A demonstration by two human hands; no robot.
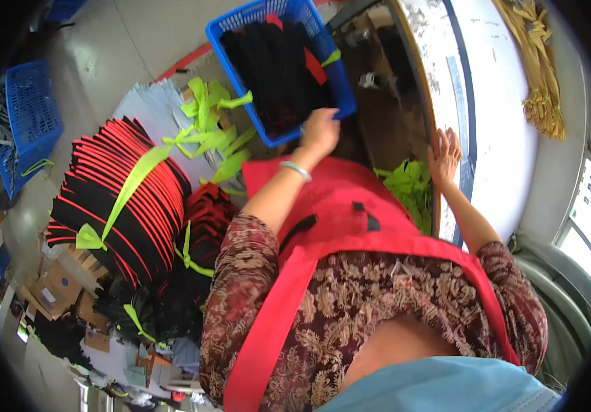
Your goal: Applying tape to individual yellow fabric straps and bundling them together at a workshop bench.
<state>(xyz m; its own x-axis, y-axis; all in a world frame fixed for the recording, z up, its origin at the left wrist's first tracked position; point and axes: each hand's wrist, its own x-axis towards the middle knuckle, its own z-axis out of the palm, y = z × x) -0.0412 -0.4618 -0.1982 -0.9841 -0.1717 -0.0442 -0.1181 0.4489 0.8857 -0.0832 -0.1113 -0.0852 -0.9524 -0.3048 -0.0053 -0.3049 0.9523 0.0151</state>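
Note:
My left hand (321,130), with a pale bangle at its wrist, is at the near rim of a blue plastic basket (342,86). Its fingers are curled over that rim; their tips are partly hidden. Inside the basket lie stacked black fabric pieces (268,69) with some red parts. My right hand (445,158) rests on the edge of a white-topped table (491,89), fingers stretched out and holding nothing. Below that edge, beside my red apron (357,199), is a heap of lime-green fabric strips (408,185).
On the left stands a large bundle of black and red pieces (123,192) tied with a lime-green strip. Loose green strips (206,117) lie behind it. Another blue basket (34,117) is farther left, above cardboard boxes (55,288). Yellow-tan strips (536,69) hang across the table's far side.

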